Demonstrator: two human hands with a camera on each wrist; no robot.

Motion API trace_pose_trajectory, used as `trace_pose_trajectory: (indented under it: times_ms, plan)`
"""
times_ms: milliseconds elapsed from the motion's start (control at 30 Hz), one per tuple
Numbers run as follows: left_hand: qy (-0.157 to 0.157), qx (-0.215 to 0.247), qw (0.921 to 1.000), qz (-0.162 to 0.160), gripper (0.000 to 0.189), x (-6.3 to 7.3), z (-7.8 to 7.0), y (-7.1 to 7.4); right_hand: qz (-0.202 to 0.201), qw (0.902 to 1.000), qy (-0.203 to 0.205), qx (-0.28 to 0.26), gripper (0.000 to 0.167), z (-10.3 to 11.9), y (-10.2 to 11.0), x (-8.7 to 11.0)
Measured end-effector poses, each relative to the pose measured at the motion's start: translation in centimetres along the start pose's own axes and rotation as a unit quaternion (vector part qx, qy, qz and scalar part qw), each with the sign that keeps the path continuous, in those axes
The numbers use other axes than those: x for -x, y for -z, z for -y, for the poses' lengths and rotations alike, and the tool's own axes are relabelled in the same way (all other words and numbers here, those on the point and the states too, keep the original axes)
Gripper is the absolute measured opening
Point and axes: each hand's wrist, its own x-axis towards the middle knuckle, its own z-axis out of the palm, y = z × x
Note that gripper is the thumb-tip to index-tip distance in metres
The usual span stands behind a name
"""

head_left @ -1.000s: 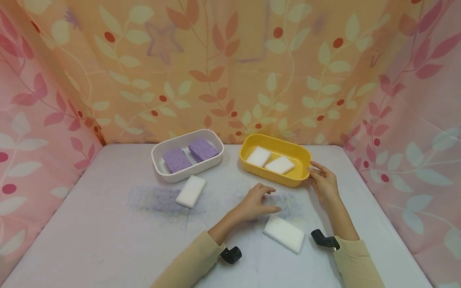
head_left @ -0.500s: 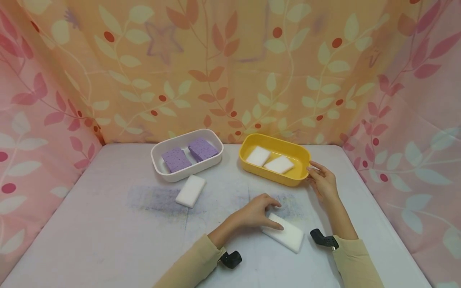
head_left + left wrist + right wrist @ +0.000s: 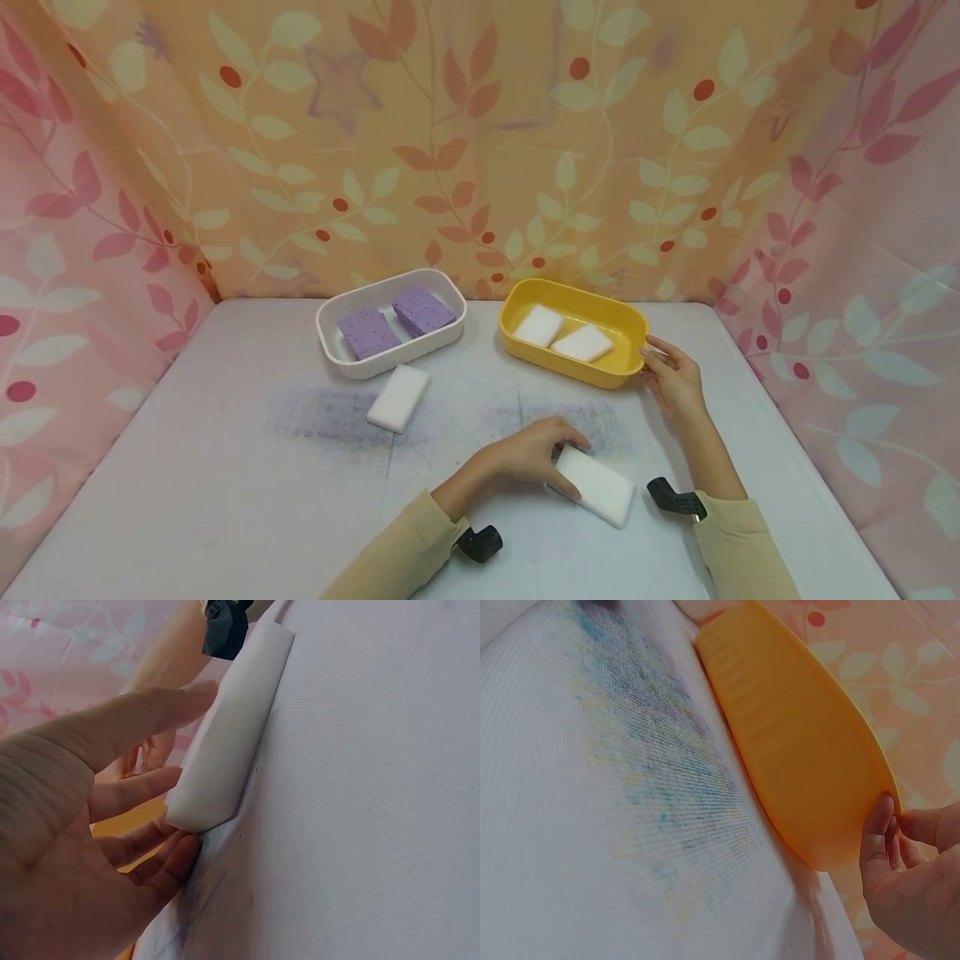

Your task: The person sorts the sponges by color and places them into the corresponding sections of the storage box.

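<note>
My left hand (image 3: 531,455) holds the left end of a white sponge (image 3: 604,488) lying on the table's near right part. Its thumb (image 3: 169,709) lies along one long edge and the fingers curl at the other edge and end. My right hand (image 3: 677,385) pinches the right end of a yellow tray (image 3: 577,367) at the rim, thumb against fingers, as the right wrist view shows. Inside that tray lie two white sponges, a left one (image 3: 538,325) and a right one (image 3: 583,342).
A white tray (image 3: 405,353) at the back left holds two purple sponges (image 3: 369,333). Another white sponge (image 3: 398,399) lies just in front of it. Smudged colour marks the tabletop (image 3: 330,417). Floral curtains (image 3: 480,150) hang behind and at both sides.
My left hand has come down and toward me onto the near white sponge, its thumb and fingers closing around the left end. My right hand has stayed on the yellow tray.
</note>
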Motion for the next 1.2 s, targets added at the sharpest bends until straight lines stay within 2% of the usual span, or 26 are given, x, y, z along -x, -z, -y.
trace_pose_trajectory:
  times_ms: [267,500,867,1200]
  plan:
    - [-0.002,-0.039,0.9992,0.006,0.064,0.1,0.3,-0.4,0.001,1.0000,-0.006,0.002,0.051,0.0,0.1,0.1]
    - [0.007,-0.039,0.9992,0.011,0.062,0.2,0.3,-0.4,0.000,1.0000,-0.007,-0.002,0.050,0.0,0.2,0.1]
    - [-0.001,-0.002,1.0000,-0.001,0.061,0.4,0.6,0.1,-0.001,1.0000,-0.008,0.001,0.052,0.1,0.1,0.1]
    - [0.023,0.011,0.9994,-0.022,0.060,0.6,0.3,1.0,0.005,1.0000,0.001,-0.007,0.049,-0.1,0.2,0.1]
